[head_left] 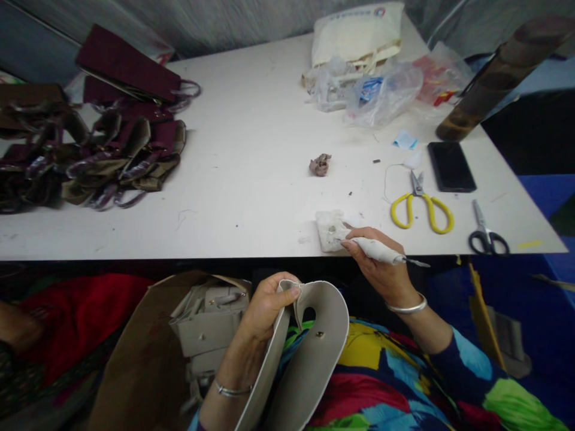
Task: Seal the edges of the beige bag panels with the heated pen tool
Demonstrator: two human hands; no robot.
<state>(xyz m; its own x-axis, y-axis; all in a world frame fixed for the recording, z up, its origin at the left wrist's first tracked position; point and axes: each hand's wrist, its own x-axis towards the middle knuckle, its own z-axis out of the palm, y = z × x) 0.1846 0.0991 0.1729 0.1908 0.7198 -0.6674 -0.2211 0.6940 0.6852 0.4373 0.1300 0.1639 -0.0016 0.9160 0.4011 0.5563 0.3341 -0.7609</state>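
My left hand point(266, 305) is closed on the edge of a folded grey-white leather piece point(314, 347) that stands on my lap below the table edge. My right hand point(381, 263) grips a white-wrapped tool point(381, 251) whose tip touches a small white stained pad point(330, 230) at the table's front edge. A thin dark point sticks out of the tool's other end.
Yellow-handled scissors point(421, 206), black scissors point(487, 233) and a black phone point(450, 166) lie to the right on the white table point(251, 137). Maroon and olive bag parts point(90, 149) are piled at the left, plastic bags point(381, 90) at the back. A brown carton point(148, 353) holds pale bags.
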